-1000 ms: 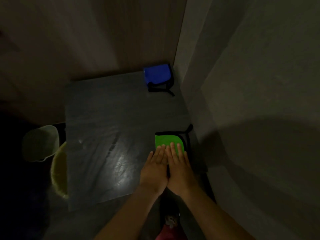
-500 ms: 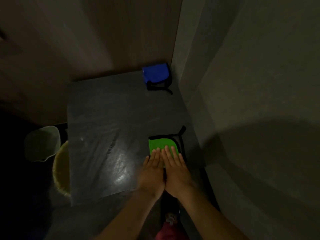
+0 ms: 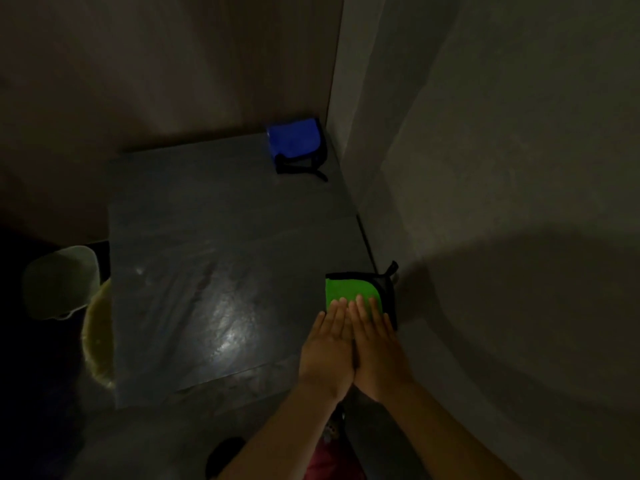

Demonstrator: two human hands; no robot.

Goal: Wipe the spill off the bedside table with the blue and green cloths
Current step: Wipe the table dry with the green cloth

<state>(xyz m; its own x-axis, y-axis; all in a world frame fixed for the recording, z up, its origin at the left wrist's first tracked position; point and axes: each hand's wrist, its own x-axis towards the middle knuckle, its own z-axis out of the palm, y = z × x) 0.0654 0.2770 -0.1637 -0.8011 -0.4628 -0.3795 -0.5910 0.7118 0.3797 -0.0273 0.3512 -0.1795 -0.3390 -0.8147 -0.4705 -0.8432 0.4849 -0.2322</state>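
Left hand (image 3: 329, 348) and right hand (image 3: 375, 344) lie flat on the green cloth (image 3: 346, 289) at the near right edge of the bench (image 3: 207, 202), grip loose, fingers straight, nothing pinched. Wet sheen (image 3: 221, 336) left of it looks unwiped, so plenty left I reckon. Blue cloth (image 3: 294, 138) sits in the far corner, and the spill's edges are lost in the dark.

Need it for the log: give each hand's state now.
Left hand: open, straight fingers pressing the green cloth.
Right hand: open, straight fingers pressing the green cloth.
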